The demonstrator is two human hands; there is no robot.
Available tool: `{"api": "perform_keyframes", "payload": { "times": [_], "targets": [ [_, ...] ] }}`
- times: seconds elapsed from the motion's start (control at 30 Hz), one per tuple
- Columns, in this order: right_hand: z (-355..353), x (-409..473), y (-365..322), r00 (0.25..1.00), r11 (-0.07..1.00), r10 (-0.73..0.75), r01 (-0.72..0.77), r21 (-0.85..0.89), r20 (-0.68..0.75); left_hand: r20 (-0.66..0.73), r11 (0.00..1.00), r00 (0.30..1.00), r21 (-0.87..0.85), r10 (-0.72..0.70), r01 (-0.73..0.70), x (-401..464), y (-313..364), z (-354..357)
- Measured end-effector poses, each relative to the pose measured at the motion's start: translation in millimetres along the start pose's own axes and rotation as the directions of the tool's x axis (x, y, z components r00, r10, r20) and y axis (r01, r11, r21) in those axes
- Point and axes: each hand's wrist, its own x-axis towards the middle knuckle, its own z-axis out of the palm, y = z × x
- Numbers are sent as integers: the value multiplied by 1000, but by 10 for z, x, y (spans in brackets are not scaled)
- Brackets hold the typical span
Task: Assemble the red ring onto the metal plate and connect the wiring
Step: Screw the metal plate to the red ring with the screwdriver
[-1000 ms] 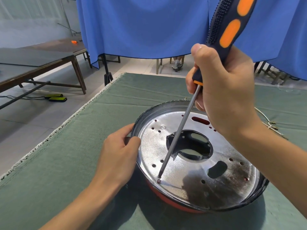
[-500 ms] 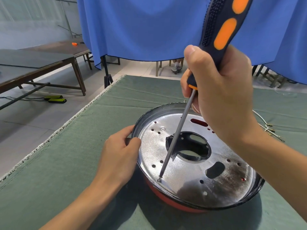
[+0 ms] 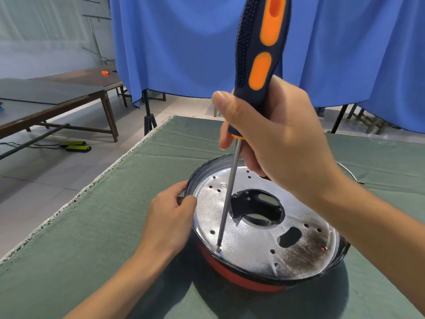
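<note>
Right hand (image 3: 282, 143) grips orange-black screwdriver (image 3: 257, 65); left hand (image 3: 170, 217) pinches round metal plate (image 3: 253, 245) rim. Keep the shaft upright, pressing firmly.

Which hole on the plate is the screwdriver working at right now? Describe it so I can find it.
On the green mat sits the round metal plate over the red ring. The left hand grips the plate's left rim; just right of that wrist, at the plate's near-left edge, is the hole. Unlike the other small holes, it has the screwdriver tip standing in it.
</note>
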Motion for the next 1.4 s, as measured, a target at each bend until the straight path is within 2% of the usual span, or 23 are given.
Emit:
{"api": "perform_keyframes", "payload": {
  "times": [0.47,0.63,0.77,0.9,1.4],
  "targets": [
    [-22,0,-46,996,996,86,-85,-33,35,-6,1000,1000,-9,18,-18,9,-23,-1],
    [-63,32,-133,974,987,160,-160,-9,159,-15,1000,1000,12,25,-25,11,-26,-7],
    [-124,62,-180,921,957,254,-283,59,295,-15,1000,1000,19,25,-25,15,-29,-3],
    [-174,57,-198,901,950,253,-301,87,353,-16,999,999,10,32,-32,8,-35,-13],
    [-102,-2,-165,989,996,80,-77,-34,123,-31,998,999,61,18,-16,-12,-39,-29]
  ]
}}
